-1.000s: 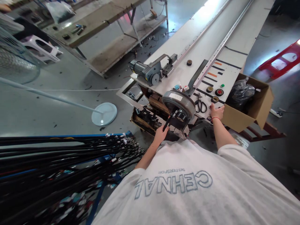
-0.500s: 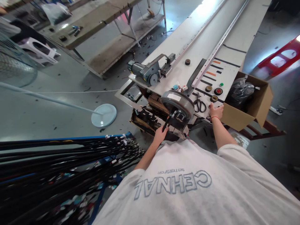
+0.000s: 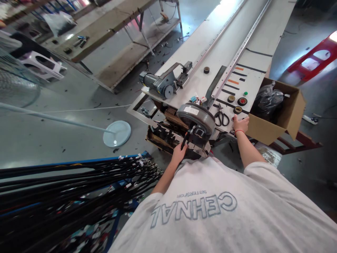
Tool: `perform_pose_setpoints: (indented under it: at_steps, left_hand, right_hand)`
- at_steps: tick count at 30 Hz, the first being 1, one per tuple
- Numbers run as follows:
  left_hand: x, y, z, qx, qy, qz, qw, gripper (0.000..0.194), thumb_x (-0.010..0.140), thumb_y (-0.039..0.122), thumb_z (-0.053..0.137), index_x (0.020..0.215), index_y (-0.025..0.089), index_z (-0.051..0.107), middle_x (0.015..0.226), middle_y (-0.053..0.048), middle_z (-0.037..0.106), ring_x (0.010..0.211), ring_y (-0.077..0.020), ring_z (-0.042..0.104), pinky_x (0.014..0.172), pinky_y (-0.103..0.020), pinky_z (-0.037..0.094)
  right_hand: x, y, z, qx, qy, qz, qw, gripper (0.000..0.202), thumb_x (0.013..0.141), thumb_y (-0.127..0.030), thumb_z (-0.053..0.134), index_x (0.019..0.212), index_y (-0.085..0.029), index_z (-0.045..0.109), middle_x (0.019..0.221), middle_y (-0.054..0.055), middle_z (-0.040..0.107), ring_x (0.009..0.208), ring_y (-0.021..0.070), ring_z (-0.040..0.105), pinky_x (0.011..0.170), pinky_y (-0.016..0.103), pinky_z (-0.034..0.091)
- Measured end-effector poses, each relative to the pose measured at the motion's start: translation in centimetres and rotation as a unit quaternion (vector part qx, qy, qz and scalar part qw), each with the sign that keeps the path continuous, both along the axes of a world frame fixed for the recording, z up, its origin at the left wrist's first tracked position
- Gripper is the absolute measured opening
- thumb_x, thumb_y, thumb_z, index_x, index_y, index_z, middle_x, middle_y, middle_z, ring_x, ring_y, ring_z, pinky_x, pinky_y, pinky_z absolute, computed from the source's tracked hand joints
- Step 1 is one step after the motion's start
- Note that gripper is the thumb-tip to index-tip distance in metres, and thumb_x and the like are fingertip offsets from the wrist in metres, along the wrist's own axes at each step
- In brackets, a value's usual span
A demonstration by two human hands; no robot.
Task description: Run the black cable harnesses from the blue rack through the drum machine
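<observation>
At left, black cables (image 3: pixel 86 179) on a blue rack reach toward the person, with gray floor beyond them. The left hand (image 3: pixel 179 153) is closed around a slender black piece (image 3: pixel 184 140), at the near side of a thick round wheel (image 3: pixel 196 117). The piece's long axis slants away and rightward, its far end pointing at the wheel's hub; it has a small orange-red mark near there. Right of the wheel, open-handled scissors (image 3: pixel 222 116) lie near the edge of the white table (image 3: pixel 243 82). Well apart from the left, the right hand (image 3: pixel 240 124) rests at that edge, between tape rolls (image 3: pixel 237 110) and a cardboard box (image 3: pixel 265 130); whether it grips anything, I cannot tell
</observation>
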State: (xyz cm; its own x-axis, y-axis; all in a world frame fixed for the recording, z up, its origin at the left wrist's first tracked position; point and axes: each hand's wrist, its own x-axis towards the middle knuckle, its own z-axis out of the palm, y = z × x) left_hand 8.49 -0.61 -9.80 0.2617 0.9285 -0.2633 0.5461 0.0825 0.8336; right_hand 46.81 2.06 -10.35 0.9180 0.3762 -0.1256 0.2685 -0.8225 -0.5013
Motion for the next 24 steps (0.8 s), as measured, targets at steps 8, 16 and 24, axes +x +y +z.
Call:
perform_pose_setpoints:
  at_steps: [8,16,24]
  left_hand:
    - [-0.08,-0.15,0.34,-0.020,0.001,0.013,1.000,0.033,0.088,0.043,0.052,0.083,0.015,0.068,0.071,-0.003,0.065,0.071,-0.0178,0.061,0.067,-0.026,0.045]
    - [-0.13,-0.52,0.12,0.004,-0.009,0.024,1.000,0.031,0.088,0.041,0.051,0.087,0.014,0.067,0.078,-0.005,0.068,0.075,-0.0189,0.062,0.068,-0.026,0.046]
    - [-0.21,-0.48,0.06,-0.004,-0.028,0.015,0.999,0.034,0.087,0.045,0.051,0.086,0.015,0.066,0.078,-0.005,0.068,0.074,-0.0186,0.062,0.070,-0.028,0.047]
  right_hand:
    - [-0.06,0.08,-0.22,-0.002,0.001,-0.003,1.000,0.089,0.083,-0.061,0.056,0.147,-0.003,0.031,0.133,0.029,0.049,0.118,0.0409,0.055,0.098,0.053,0.042]
    - [-0.10,0.03,-0.10,0.000,0.001,-0.002,1.000,0.087,0.083,-0.061,0.057,0.146,-0.007,0.032,0.132,0.027,0.049,0.118,0.0391,0.056,0.098,0.052,0.043]
    - [-0.12,0.03,0.16,0.002,0.003,0.003,1.000,0.087,0.084,-0.060,0.056,0.147,-0.005,0.031,0.135,0.028,0.048,0.119,0.0401,0.055,0.100,0.053,0.042]
